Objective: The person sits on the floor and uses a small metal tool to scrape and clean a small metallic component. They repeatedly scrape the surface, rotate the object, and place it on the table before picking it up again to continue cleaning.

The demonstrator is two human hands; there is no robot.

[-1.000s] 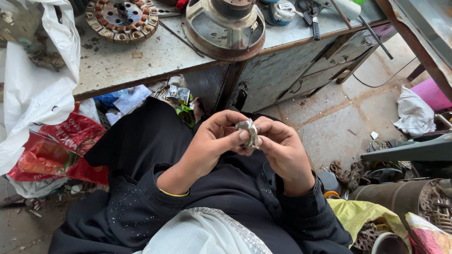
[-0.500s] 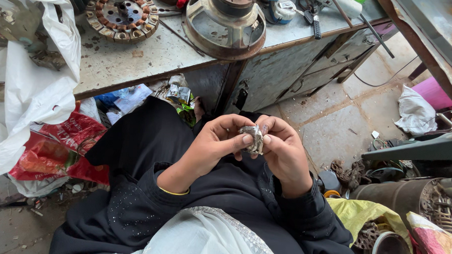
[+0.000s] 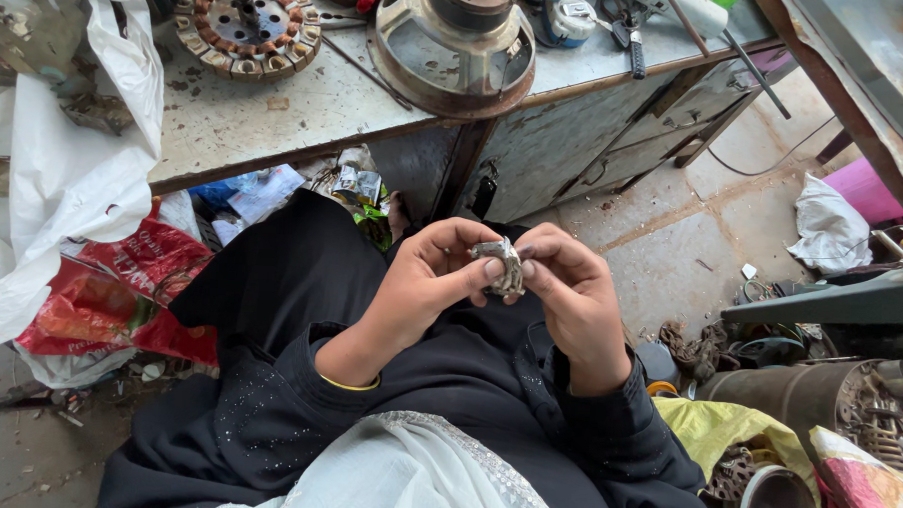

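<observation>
Both of my hands meet above my lap on a small crumpled silvery piece (image 3: 501, 266), like folded foil or thin metal. My left hand (image 3: 425, 283) pinches its left side between thumb and fingers. My right hand (image 3: 568, 293) grips its right side, fingers curled over it. I wear black sleeves, with a thin yellow bangle on the left wrist. A white cloth (image 3: 404, 473) lies over my lap.
A worn metal workbench (image 3: 276, 118) stands ahead, bearing a copper-wound fan stator (image 3: 247, 27), a round metal motor housing (image 3: 454, 44) and hand tools (image 3: 629, 30). A white plastic bag (image 3: 64, 170) and red packets (image 3: 120, 293) lie left. Scrap parts and a rusty cylinder (image 3: 807, 392) crowd the right.
The silvery piece has been turned slightly between my fingers, and both hands have shifted a little; the rest has not moved.
</observation>
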